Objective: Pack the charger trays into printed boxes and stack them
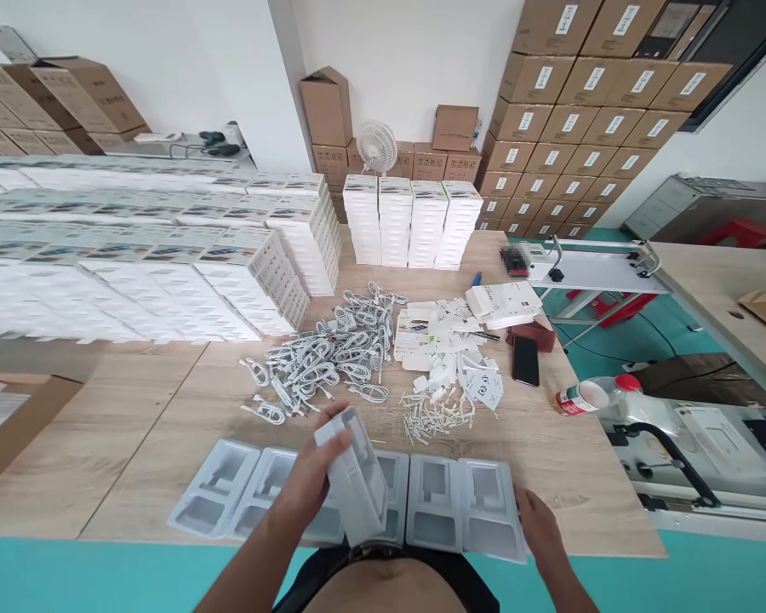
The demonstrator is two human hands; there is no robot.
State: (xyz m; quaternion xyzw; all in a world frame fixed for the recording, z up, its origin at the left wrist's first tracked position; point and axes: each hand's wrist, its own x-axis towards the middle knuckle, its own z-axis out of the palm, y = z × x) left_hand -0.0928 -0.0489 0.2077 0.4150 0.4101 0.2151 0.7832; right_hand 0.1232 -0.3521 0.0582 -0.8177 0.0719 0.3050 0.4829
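Note:
My left hand [312, 468] is closed around a stack of nested white plastic trays [351, 477], held tilted above the table's front edge. Below it lies a row of the same moulded trays, partly hidden by my left arm and the stack. At the row's right end, my right hand [540, 524] has its fingers at the side edge of a plastic tray [490, 507]. Farther back is a heap of coiled white cables [332, 349]. Right of the cables are a pile of small white parts and cards [450, 340] and a scatter of thin white sticks [434, 417].
Tall stacks of white boxes [230, 255] fill the table's left side; more white box stacks [412, 221] stand at the back. A phone [525, 361] and a red-lidded bottle [587, 396] are near the right edge. An open carton [25, 417] sits at left.

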